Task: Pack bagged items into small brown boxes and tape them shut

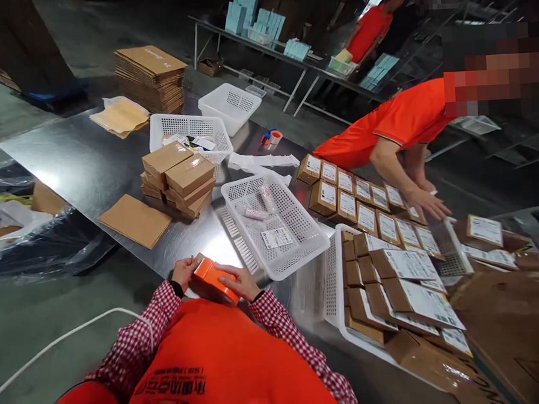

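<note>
Close to my body, at the table's near edge, I hold a small box with a bright orange face (216, 279) and brown cardboard at its sides. My left hand (185, 274) closes on its left end, and my right hand (241, 282) grips its right side with the fingers over the orange face. Just beyond stands a white perforated basket (299, 251) holding pink bubble-wrapped items (266, 199) and a labelled white packet (277, 238). A flat brown cardboard piece (135, 221) lies to the left, beside stacked small brown cartons (189, 175).
On the right are rows of labelled cartons (366, 218) and a full white crate (331, 283). A co-worker's hand (427, 203) reaches over there. Farther back are a tape dispenser (271, 137), another basket (190, 120), yellow envelopes (120, 115) and stacked flat cardboard (152, 78).
</note>
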Demonstrator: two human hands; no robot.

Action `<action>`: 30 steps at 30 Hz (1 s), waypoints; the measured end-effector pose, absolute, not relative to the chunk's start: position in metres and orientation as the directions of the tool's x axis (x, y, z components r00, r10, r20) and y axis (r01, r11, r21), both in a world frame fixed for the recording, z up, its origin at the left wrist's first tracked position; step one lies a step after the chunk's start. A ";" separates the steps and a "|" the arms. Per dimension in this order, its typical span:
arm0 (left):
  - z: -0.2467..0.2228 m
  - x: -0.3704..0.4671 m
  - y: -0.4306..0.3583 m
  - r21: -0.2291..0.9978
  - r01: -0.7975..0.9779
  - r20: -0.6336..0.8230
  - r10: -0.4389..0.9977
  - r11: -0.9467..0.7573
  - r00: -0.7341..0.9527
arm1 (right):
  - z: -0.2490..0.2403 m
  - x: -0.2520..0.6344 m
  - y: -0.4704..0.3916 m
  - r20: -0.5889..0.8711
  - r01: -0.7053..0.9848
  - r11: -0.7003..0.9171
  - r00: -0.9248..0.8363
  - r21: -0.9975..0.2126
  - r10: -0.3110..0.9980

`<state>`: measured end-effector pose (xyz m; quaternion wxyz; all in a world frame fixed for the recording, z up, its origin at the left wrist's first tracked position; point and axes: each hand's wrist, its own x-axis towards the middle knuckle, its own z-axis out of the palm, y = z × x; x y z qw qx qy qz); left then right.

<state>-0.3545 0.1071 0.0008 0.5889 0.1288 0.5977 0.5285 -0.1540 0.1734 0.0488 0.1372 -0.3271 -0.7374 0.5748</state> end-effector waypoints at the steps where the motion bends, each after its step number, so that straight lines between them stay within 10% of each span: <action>1: 0.001 -0.357 0.108 0.770 -0.484 -0.579 0.775 0.416 -0.255 | 0.049 -0.155 0.174 -0.178 0.331 0.122 -0.742 -0.936 0.646; 8: 0.010 -0.362 0.103 0.675 -0.552 -0.627 0.775 0.490 -0.079 | 0.046 -0.150 0.171 -0.137 0.322 0.173 -0.745 -0.931 0.653; 18: 0.006 -0.413 0.116 0.799 -0.422 -0.595 0.663 0.428 -0.454 | 0.069 -0.146 0.174 -0.264 0.458 0.169 -0.735 -0.873 0.625; 30: -0.017 -0.421 0.123 0.771 -0.137 -0.605 0.648 0.622 -0.463 | 0.082 -0.181 0.171 -0.409 0.692 0.248 -0.635 -0.678 0.655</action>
